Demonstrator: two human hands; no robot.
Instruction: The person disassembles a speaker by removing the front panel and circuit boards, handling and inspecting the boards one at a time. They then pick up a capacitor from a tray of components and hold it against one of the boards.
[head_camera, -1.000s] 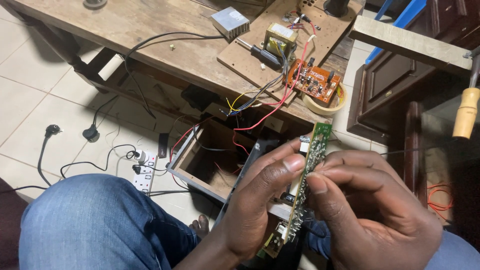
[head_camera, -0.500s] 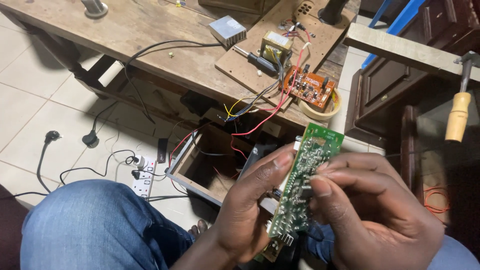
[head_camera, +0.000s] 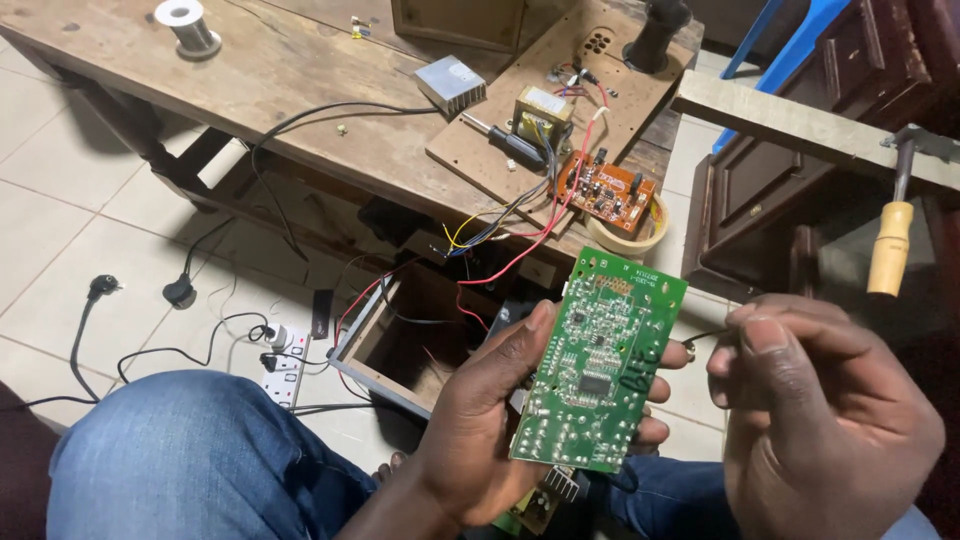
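Note:
My left hand (head_camera: 480, 420) holds a green circuit board (head_camera: 598, 362) upright, solder side facing me, thumb on its left edge and fingers behind it. A second small board part (head_camera: 545, 495) peeks out below it. My right hand (head_camera: 825, 410) hovers just right of the board, fingers curled loosely together, apart from the board and holding nothing that I can see.
A wooden table (head_camera: 300, 90) carries an orange circuit board (head_camera: 605, 192) on a tape roll, a transformer (head_camera: 542, 110), a screwdriver (head_camera: 500, 138), a metal heat sink (head_camera: 450, 85) and a solder spool (head_camera: 187, 22). An open wooden box (head_camera: 410, 340), power strip (head_camera: 282, 355) and hammer (head_camera: 893, 235) lie around.
The board turned from edge-on to flat-facing in my left hand. My right hand let go of it and drew away to the right.

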